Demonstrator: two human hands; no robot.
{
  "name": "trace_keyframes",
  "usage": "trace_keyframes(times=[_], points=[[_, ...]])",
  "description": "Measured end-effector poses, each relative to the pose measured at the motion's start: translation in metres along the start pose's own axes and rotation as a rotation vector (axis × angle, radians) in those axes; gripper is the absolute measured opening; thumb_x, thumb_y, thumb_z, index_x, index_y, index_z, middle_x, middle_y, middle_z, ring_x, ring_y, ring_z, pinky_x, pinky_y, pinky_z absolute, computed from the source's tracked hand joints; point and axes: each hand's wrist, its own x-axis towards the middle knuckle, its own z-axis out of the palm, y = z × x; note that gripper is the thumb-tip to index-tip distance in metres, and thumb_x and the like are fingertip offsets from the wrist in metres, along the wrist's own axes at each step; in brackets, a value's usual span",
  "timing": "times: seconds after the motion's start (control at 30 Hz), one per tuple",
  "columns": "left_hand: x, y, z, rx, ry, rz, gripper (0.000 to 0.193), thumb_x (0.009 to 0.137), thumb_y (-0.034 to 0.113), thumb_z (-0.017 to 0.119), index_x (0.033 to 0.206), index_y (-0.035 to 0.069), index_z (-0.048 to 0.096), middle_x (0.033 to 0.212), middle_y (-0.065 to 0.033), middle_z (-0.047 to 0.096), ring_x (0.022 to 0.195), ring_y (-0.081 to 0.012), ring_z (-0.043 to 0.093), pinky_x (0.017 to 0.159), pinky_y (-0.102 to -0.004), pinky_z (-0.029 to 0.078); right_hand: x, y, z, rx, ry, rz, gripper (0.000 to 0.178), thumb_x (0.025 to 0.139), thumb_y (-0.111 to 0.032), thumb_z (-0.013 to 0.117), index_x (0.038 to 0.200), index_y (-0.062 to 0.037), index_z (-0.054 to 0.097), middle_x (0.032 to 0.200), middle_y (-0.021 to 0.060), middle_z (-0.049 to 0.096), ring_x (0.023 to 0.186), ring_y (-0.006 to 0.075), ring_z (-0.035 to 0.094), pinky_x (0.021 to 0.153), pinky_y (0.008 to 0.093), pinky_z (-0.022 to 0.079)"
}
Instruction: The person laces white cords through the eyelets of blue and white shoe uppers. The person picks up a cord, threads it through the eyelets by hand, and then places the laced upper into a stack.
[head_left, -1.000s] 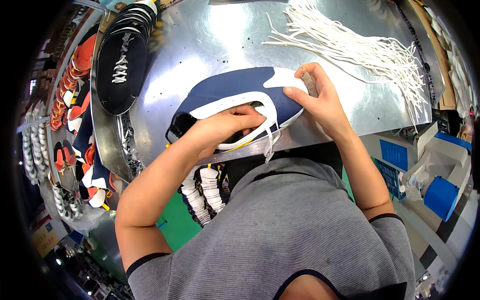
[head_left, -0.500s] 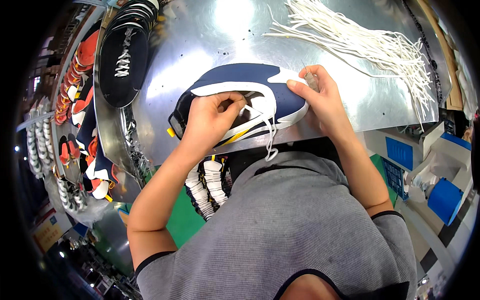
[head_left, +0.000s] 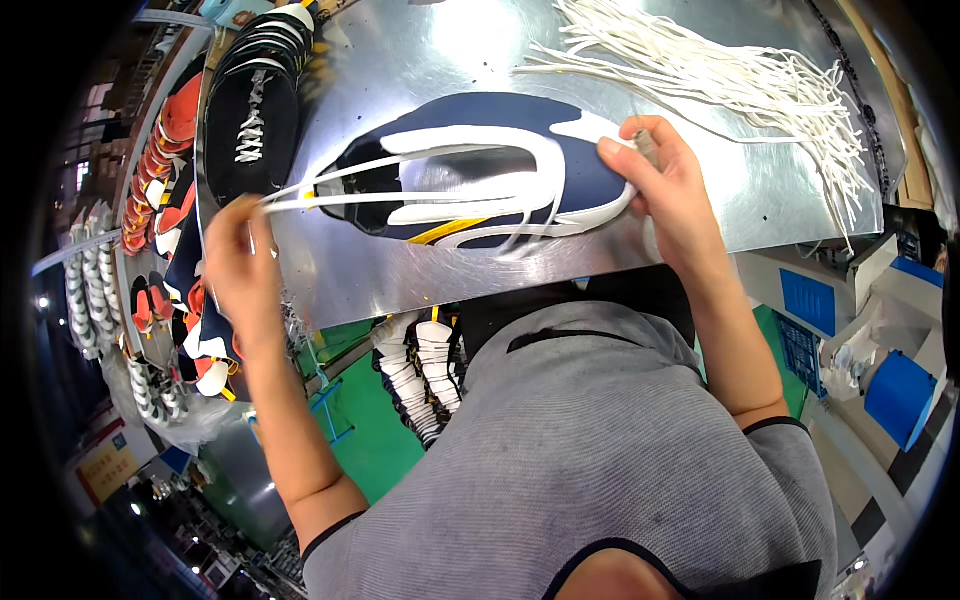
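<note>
A navy and white shoe upper (head_left: 592,165) with a yellow stripe lies on the metal table, its toe to the right and its dark heel opening to the left. My left hand (head_left: 243,270), blurred by motion, is closed on the ends of a white shoelace (head_left: 352,201) beyond the heel. Both lace strands run taut from it to the front of the upper's throat. At the toe, my right hand (head_left: 672,190) grips the upper's edge between thumb and fingers. A thin tool with a wrapped, beige handle (head_left: 646,148) is also tucked in those fingers.
Loose white laces (head_left: 715,85) lie in a bundle at the table's far right. Stacked black uppers (head_left: 250,130) line the left side, with orange and white ones (head_left: 180,110) beyond them. More white and dark uppers (head_left: 415,370) hang below the near edge of the metal table (head_left: 400,290).
My left hand has moved from inside the upper's throat leftward past the heel, drawing the lace out straight. The upper lies flatter, and its loose lace loop has shrunk.
</note>
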Motion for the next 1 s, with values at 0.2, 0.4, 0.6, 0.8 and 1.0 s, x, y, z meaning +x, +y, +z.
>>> trace_keyframes(times=[0.2,0.4,0.6,0.8,1.0], points=[[-0.04,-0.169,-0.107,0.695,0.188,-0.226,0.022,0.089,0.019,0.068,0.1,0.0,0.071,0.085,-0.0108,0.07,0.076,-0.0194,0.064,0.072,-0.0325,0.05,0.007,0.004,-0.032,0.116,0.109,-0.021,0.023,0.088,-0.014,0.073,0.099,-0.0084,0.054,0.081,-0.003,0.057,0.062,0.002,0.052,0.05,0.0181,0.038],[-0.025,0.05,-0.003,-0.072,0.102,0.128,0.013,0.089,0.008,0.065,0.098,-0.001,0.067,0.098,-0.0109,0.067,0.085,-0.0159,0.06,0.073,-0.0264,0.047,0.01,0.019,-0.014,-0.301,0.075,0.045,0.027,0.092,-0.029,0.069,0.09,-0.0063,0.055,0.071,-0.0019,0.05,0.066,0.0064,0.049,0.058,0.0242,0.04],[0.004,0.137,0.027,-0.508,-0.263,0.446,0.008,0.081,0.0,0.067,0.088,0.0,0.068,0.136,-0.02,0.054,0.116,-0.0309,0.056,0.096,-0.0385,0.046,0.016,0.004,-0.023,-1.012,0.27,-0.632,0.022,0.097,-0.026,0.06,0.098,-0.0032,0.06,0.079,0.008,0.058,0.076,0.0141,0.057,0.07,0.029,0.046],[0.0,0.159,0.061,-0.396,-0.314,0.463,0.009,0.079,0.0,0.071,0.088,0.0,0.069,0.123,-0.0146,0.061,0.108,-0.0263,0.059,0.09,-0.035,0.048,-0.01,-0.022,0.011,-0.399,-0.258,-0.289,0.021,0.088,-0.015,0.073,0.106,-0.0064,0.071,0.091,0.0014,0.063,0.081,0.0108,0.058,0.074,0.0263,0.047],[-0.008,0.145,0.074,-0.308,-0.269,0.404,0.016,0.078,0.005,0.075,0.091,0.003,0.066,0.106,-0.0128,0.065,0.098,-0.0306,0.06,0.083,-0.039,0.048,0.002,-0.01,0.035,0.015,-0.213,0.053,0.013,0.089,-0.011,0.068,0.099,-0.003,0.066,0.08,0.0013,0.064,0.064,0.0047,0.052,0.056,0.0202,0.042]])
